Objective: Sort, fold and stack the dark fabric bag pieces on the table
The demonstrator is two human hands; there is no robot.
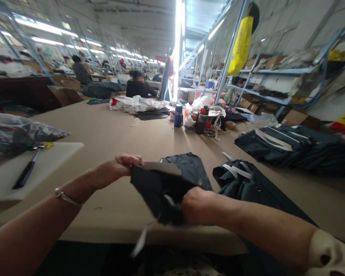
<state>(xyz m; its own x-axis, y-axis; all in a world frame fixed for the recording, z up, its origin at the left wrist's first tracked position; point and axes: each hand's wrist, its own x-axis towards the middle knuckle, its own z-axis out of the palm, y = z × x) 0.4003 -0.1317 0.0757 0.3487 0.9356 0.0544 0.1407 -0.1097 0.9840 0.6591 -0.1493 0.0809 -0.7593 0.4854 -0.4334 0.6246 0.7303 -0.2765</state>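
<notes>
A dark piece of fabric (155,188) is stretched between my two hands above the table's near edge. My left hand (128,163) pinches its upper left corner. Closed against its right side is my right hand (197,205), its fingertips partly hidden by the cloth and blurred. A white strip (140,242) hangs below the fabric. Just behind lies another dark piece (191,166) on the table. To the right of my right hand is a dark garment (247,184) with white strips on it.
The brown table (103,130) holds a white board (57,161) with a black-handled tool (25,174) at left, a blue bottle (178,116) and dark bottle (201,122) at the back, and stacked dark garments (299,149) at right. People sit farther back.
</notes>
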